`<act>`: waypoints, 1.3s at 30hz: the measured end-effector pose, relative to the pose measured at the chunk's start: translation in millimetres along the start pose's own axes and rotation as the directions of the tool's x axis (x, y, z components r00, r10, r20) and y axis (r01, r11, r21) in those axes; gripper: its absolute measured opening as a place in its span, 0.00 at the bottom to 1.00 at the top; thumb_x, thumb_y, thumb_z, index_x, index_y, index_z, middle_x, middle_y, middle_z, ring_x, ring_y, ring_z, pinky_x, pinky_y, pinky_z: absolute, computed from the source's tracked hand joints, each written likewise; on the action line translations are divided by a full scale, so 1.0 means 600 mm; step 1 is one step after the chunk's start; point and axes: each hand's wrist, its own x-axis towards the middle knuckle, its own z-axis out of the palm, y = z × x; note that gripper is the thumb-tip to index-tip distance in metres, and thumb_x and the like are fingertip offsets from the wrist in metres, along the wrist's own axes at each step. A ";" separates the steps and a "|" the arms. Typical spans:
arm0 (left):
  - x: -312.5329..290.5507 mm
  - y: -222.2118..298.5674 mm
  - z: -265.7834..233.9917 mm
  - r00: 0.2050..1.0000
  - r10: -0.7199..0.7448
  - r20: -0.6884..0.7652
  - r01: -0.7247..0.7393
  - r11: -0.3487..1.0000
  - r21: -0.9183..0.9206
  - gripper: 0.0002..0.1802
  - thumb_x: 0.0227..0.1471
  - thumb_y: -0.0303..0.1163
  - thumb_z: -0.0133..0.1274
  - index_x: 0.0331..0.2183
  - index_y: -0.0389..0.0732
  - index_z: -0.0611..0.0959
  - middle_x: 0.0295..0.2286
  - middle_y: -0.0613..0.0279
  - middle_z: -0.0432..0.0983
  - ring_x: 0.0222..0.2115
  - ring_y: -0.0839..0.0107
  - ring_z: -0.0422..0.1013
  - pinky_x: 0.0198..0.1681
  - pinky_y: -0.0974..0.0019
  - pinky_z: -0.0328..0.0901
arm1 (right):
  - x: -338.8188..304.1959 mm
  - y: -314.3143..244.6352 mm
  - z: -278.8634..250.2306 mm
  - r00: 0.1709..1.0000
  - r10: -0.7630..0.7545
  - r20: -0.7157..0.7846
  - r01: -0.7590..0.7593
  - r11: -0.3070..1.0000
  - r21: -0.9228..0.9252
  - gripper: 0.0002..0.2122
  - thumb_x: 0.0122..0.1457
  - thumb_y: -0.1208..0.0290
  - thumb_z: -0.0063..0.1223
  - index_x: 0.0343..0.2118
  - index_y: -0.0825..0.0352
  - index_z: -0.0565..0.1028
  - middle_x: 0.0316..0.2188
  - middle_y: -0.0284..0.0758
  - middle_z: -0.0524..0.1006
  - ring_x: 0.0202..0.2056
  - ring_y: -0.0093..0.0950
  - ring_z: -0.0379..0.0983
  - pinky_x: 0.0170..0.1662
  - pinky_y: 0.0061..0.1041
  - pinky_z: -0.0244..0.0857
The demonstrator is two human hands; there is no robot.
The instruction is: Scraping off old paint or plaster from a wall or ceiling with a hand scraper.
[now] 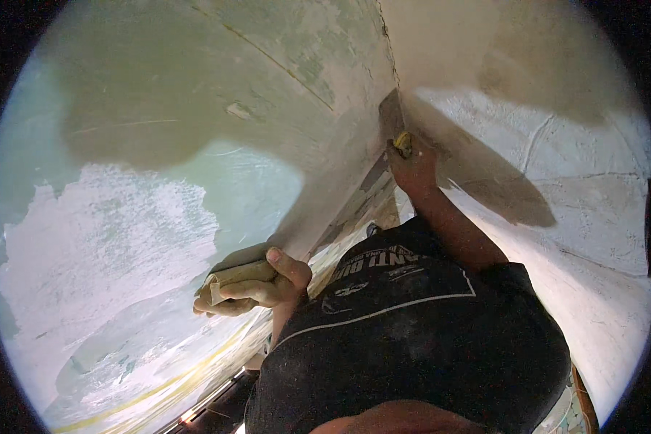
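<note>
My right hand reaches up into the corner where two walls meet. Its fingers are closed round the yellow handle of a putty knife, and a dark, blade-like shape stretches ahead of it along the corner seam; shadow makes its edges hard to read. Lower on the left, my left hand is held palm up near the left wall, its thumb raised. The fingers curl around a folded beige sheet that looks like sandpaper.
The left wall is greenish, with a rough white plaster patch. A pale, cracked wall rises on the right. A jagged crack runs up the corner. Shadows of my arms fall across both walls.
</note>
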 end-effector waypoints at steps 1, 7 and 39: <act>-0.003 -0.001 0.000 1.000 0.000 -0.001 0.000 1.000 0.003 0.45 0.56 0.42 0.47 0.64 0.35 0.44 0.61 0.36 0.29 0.62 0.37 0.30 0.61 0.34 0.33 | 0.002 -0.005 -0.004 1.000 -0.002 0.001 0.002 1.000 0.002 0.10 0.50 0.68 0.60 0.27 0.71 0.75 0.23 0.47 0.76 0.27 0.40 0.76 0.33 0.37 0.68; -0.004 0.000 0.003 1.000 0.005 -0.002 -0.005 1.000 -0.002 0.46 0.55 0.44 0.49 0.64 0.35 0.44 0.62 0.37 0.28 0.62 0.37 0.29 0.60 0.33 0.33 | -0.001 0.029 -0.008 0.965 0.229 0.127 -0.233 0.972 0.018 0.20 0.48 0.60 0.60 0.41 0.68 0.76 0.31 0.48 0.79 0.35 0.46 0.77 0.40 0.42 0.70; -0.013 -0.002 -0.003 0.997 -0.082 0.009 0.082 0.997 0.007 0.46 0.55 0.44 0.48 0.64 0.35 0.44 0.61 0.34 0.30 0.62 0.37 0.30 0.60 0.32 0.26 | 0.022 -0.026 -0.031 0.964 0.211 0.160 -0.217 0.976 0.023 0.20 0.45 0.64 0.61 0.40 0.71 0.75 0.36 0.52 0.76 0.40 0.49 0.74 0.47 0.45 0.67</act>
